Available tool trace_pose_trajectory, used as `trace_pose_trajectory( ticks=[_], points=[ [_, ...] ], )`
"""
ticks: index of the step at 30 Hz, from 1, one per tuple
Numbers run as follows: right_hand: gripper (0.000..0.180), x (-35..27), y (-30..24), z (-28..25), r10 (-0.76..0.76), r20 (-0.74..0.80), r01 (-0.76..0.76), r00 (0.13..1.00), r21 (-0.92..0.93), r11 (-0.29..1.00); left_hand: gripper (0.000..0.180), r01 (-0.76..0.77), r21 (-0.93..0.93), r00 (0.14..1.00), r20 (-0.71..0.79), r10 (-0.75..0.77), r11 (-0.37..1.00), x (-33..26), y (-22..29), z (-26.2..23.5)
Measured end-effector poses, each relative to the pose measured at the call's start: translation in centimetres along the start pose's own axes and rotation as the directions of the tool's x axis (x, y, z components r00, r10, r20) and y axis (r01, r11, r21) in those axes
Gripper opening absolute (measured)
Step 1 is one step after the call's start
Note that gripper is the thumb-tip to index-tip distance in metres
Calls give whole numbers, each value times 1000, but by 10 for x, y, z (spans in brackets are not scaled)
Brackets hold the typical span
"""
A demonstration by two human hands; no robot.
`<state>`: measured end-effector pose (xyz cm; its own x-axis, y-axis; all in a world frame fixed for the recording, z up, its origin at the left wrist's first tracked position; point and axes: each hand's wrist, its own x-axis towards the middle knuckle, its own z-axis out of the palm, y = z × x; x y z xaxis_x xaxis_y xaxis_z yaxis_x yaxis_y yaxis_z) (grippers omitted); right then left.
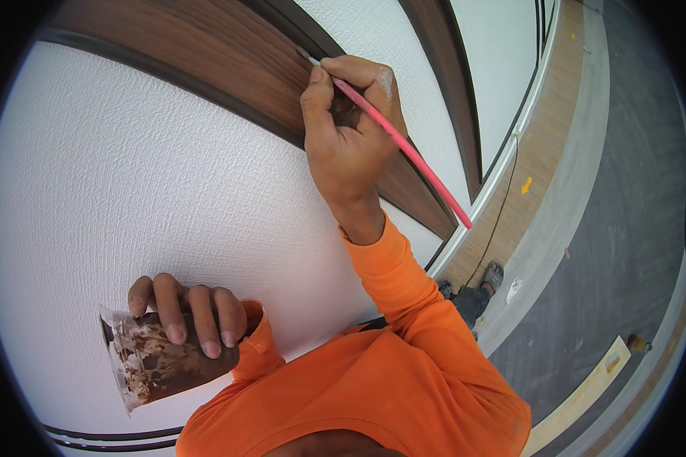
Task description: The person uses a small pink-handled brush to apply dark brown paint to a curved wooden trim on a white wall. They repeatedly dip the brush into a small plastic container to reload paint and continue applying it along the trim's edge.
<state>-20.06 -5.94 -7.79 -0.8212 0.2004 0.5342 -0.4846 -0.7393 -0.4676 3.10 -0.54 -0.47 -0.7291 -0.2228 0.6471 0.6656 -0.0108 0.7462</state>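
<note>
My right hand (pixel 352 126) pinches a thin paintbrush with a pink handle (pixel 419 164). The brush's pale ferrule and small tip rest at or very near the edge of a dark brown wood-grain panel (pixel 229 57), by its darker border strip. White smears mark the back of this hand. Lower left, my left hand (pixel 194 312) is wrapped round a clear plastic cup (pixel 156 358), tilted on its side in the view. Brown paint coats the inside of the cup. The fingers lie along the cup's near side; the thumb is hard to make out.
White textured wall (pixel 129 175) surrounds the panel, and a second dark brown strip (pixel 450 84) runs further right. Below lie a wood-toned floor band (pixel 545 145) with a cable (pixel 503 206) and a grey floor (pixel 625 190). A pale board (pixel 579 400) rests at lower right.
</note>
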Motion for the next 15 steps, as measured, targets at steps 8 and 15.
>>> trace_pose_trajectory(
  ticks=[8,15],
  points=[
    [13,3,-4,0,-33,-5,33,999,-14,999,81,28,7,999,31,-28,1000,1,3,-2],
    [13,-5,2,-5,31,-35,-33,999,-61,998,80,34,11,999,22,-34,999,2,3,-1]
  ],
)
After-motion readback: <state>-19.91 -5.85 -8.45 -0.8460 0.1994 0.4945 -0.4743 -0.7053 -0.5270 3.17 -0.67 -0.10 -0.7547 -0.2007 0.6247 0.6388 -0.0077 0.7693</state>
